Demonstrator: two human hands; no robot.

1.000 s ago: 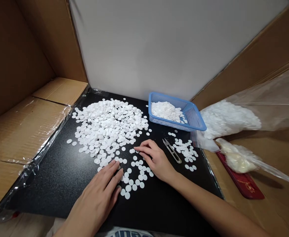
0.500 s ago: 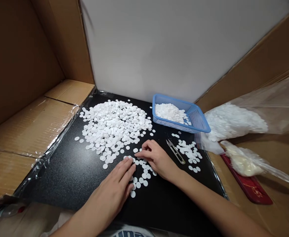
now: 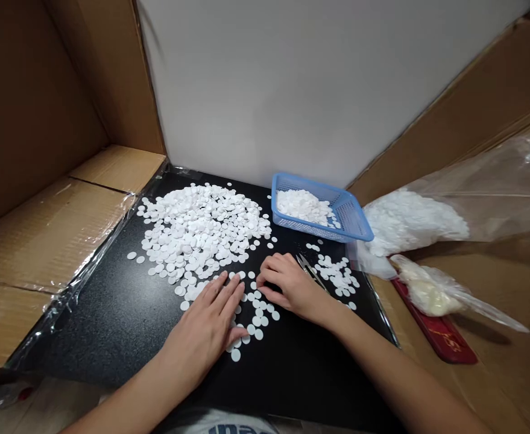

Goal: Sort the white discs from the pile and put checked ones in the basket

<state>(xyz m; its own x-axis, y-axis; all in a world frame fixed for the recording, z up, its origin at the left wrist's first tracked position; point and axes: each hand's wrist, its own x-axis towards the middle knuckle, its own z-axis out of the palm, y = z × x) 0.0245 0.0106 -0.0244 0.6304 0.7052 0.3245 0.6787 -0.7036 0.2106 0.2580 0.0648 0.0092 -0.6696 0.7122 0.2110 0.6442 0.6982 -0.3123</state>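
A big heap of small white discs lies on a black mat. My left hand rests flat on the mat with fingers stretched out, its tips on loose discs at the heap's near edge. My right hand sits just to the right, fingers curled down onto the same loose discs; whether it holds one is hidden. Metal thread snips lie right behind my right hand, beside a smaller scatter of discs.
A blue plastic basket with white discs stands at the back right. A clear bag of discs, a smaller bag and a red flat thing lie to the right. Cardboard walls surround the mat; a white board stands behind.
My left hand slid forward toward the heap's near edge. My right hand drew back and curled its fingers in, now partly covering the snips.
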